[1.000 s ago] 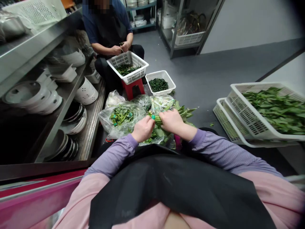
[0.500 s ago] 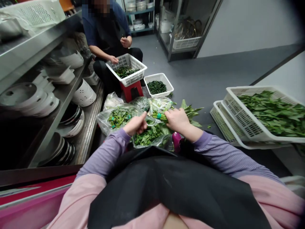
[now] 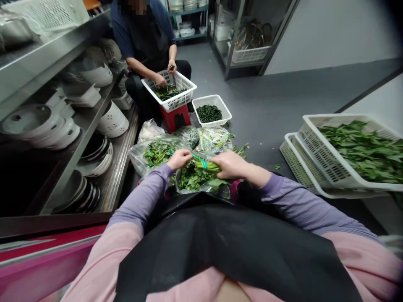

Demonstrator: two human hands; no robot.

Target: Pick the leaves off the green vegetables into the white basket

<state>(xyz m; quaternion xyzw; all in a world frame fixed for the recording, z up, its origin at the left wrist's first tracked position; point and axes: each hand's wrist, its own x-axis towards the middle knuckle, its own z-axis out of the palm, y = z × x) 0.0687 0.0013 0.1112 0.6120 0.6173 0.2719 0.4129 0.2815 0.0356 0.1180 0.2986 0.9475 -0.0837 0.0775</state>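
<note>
My right hand (image 3: 231,165) is wrapped round a bunch of leafy greens (image 3: 209,166), stems pointing left. A green tie (image 3: 205,164) circles the stems. With fingers pinched, my left hand (image 3: 180,159) grips the tie's loose end, which stretches toward the bunch. Below the bunch, loose green leaves (image 3: 193,178) lie in an open plastic bag. Left of them, another clear bag (image 3: 136,156) holds more tied greens (image 3: 157,151). A further bag of stems (image 3: 215,136) lies just beyond my hands.
A co-worker (image 3: 147,37) sits ahead, both hands at a white basket (image 3: 176,102) on a red stool (image 3: 176,119). A smaller basket (image 3: 228,119) of green peppers stands beside it. Stacked baskets (image 3: 333,163) with leaves are at right. Metal shelves (image 3: 116,176) with dishes line the left.
My left hand has moved to the tie and pulls its end. The bunch has come nearer and lower in my right hand. The co-worker's raised hand has dropped to the basket.
</note>
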